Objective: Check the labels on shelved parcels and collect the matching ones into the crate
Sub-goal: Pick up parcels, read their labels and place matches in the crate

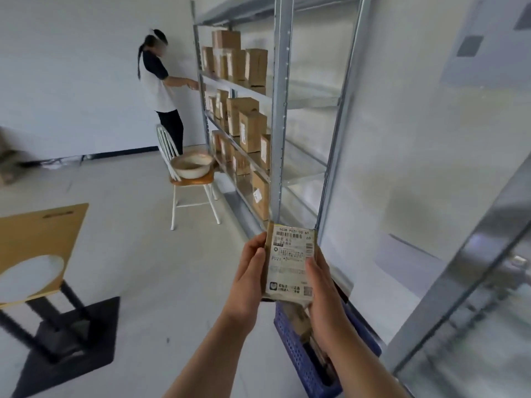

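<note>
I hold a small brown parcel (290, 261) upright in front of me, its white shipping label with barcodes facing me. My left hand (249, 278) grips its left edge and my right hand (321, 288) grips its right edge, thumb on the label. Directly below the parcel stands a blue perforated crate (296, 351) on the floor, with several brown parcels inside, partly hidden by my right forearm. More brown parcels (249, 130) stand in rows on the metal shelf rack (280, 116) ahead.
Another person (161, 90) reaches into the far end of the rack. A white chair (189, 182) with a basin on its seat stands beside the shelves. A wooden table (37, 242) on a black base is at the left. Open floor lies between.
</note>
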Available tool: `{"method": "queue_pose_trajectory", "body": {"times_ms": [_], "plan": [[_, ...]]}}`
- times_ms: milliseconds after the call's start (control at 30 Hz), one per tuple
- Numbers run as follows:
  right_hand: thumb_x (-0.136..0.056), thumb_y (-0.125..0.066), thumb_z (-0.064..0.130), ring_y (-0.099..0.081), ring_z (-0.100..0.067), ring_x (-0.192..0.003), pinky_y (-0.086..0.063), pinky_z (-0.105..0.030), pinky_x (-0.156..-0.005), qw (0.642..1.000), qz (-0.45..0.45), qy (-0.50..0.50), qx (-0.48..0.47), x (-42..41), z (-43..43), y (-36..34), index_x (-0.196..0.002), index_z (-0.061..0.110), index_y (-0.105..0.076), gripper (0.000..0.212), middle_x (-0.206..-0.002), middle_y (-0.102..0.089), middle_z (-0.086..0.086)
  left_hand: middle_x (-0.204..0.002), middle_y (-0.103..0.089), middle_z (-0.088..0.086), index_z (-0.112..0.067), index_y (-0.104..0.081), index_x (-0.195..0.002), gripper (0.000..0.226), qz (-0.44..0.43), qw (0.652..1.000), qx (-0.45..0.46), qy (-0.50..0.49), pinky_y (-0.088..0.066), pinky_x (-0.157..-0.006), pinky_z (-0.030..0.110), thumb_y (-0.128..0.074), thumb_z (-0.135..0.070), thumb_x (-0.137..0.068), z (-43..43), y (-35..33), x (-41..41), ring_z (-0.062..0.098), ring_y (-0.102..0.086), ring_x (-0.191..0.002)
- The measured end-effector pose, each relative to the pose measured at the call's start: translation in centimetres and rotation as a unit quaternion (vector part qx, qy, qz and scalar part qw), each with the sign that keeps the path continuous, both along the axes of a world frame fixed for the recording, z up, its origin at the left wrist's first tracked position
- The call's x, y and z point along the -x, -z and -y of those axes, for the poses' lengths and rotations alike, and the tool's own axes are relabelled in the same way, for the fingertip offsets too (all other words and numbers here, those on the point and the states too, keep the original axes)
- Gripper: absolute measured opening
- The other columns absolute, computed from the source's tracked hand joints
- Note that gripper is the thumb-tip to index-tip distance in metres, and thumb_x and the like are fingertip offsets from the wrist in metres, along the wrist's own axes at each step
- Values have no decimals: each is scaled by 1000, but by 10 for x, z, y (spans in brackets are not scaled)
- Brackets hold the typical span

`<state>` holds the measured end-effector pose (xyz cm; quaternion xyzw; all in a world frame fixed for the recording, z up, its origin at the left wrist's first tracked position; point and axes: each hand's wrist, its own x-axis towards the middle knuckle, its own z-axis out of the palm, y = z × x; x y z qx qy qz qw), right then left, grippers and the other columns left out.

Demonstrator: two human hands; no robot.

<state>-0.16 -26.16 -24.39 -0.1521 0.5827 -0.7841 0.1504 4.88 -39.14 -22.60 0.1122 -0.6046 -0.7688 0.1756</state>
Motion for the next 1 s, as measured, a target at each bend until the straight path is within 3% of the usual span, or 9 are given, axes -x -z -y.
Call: {"method": "queue_pose_trajectory", "body": {"times_ms": [133, 300, 467, 533, 667, 767, 867, 933, 1000], "plan": [[-102, -58, 37, -72, -31, -115, -66, -43, -84, 998, 40, 29, 33, 63, 22, 5, -143, 25, -51, 43, -126, -74, -8, -124, -73, 9, -21, -57, -136, 35, 31, 999, -3, 14, -58, -88, 52, -32, -23, -112, 22, 3, 76, 37, -68, -116], [-110, -45, 15, -76, -24, -104, -66, -40, -80, 989, 116, 75, 52, 127, 37, 30, -141, 23, -51, 33, -124, -74, -12, -125, -74, 8, -25, -62, -137, 38, 81, 994, -19, 74, -57, -93, 55, -33, -23, -112, 40, 21, 158, 34, -71, -114], [-106, -53, 18, -72, -34, -116, -60, -54, -96, 970, 157, 185, 16, 194, 28, 75, -144, 28, -52, 39, -131, -72, -13, -123, -75, 12, -22, -61, -140, 40, 125, 974, -37, 184, -64, -84, 45, -32, -18, -113, 32, 59, 252, 33, -73, -111], [-109, -47, 11, -74, -30, -110, -64, -43, -87, 958, 175, 226, -16, 219, 21, 90, -142, 27, -54, 38, -126, -74, -11, -123, -75, 12, -19, -59, -142, 39, 143, 965, -35, 216, -64, -85, 45, -33, -15, -112, 25, 74, 286, 33, -74, -110], [-108, -44, 3, -76, -29, -104, -64, -37, -82, 920, 205, 325, -69, 269, 14, 124, -138, 27, -58, 41, -118, -78, -8, -126, -75, 2, -28, -56, -145, 39, 191, 933, -5, 306, -63, -89, 47, -38, -20, -112, 16, 119, 366, 26, -74, -111], [-106, -44, -2, -77, -32, -97, -65, -36, -75, 878, 245, 402, -88, 294, 11, 150, -136, 25, -60, 44, -113, -79, -10, -113, -79, -8, -32, -56, -141, 40, 215, 900, 11, 379, -65, -76, 33, -37, -13, -112, 6, 147, 406, 16, -76, -102], [-106, -43, -4, -77, -19, -78, -61, -28, -60, 835, 303, 450, -89, 313, 3, 192, -131, 29, -59, 44, -101, -81, -5, -92, -79, -22, -32, -56, -136, 41, 243, 870, 31, 427, -60, -63, 20, -40, -5, -110, -8, 186, 441, 4, -77, -84], [-108, -44, 0, -77, -21, -87, -63, -33, -68, 809, 345, 464, -104, 318, -3, 217, -138, 34, -54, 46, -106, -80, -3, -92, -78, -24, -26, -52, -145, 42, 260, 851, 53, 453, -60, -64, 19, -43, -6, -109, -19, 213, 454, 2, -76, -85], [-109, -47, 7, -74, -23, -104, -64, -41, -85, 783, 378, 476, -134, 320, -14, 256, -145, 31, -50, 43, -119, -76, -3, -95, -79, -20, -35, -53, -139, 41, 276, 831, 75, 478, -60, -66, 20, -44, -9, -109, -35, 249, 465, 0, -75, -85]]}}
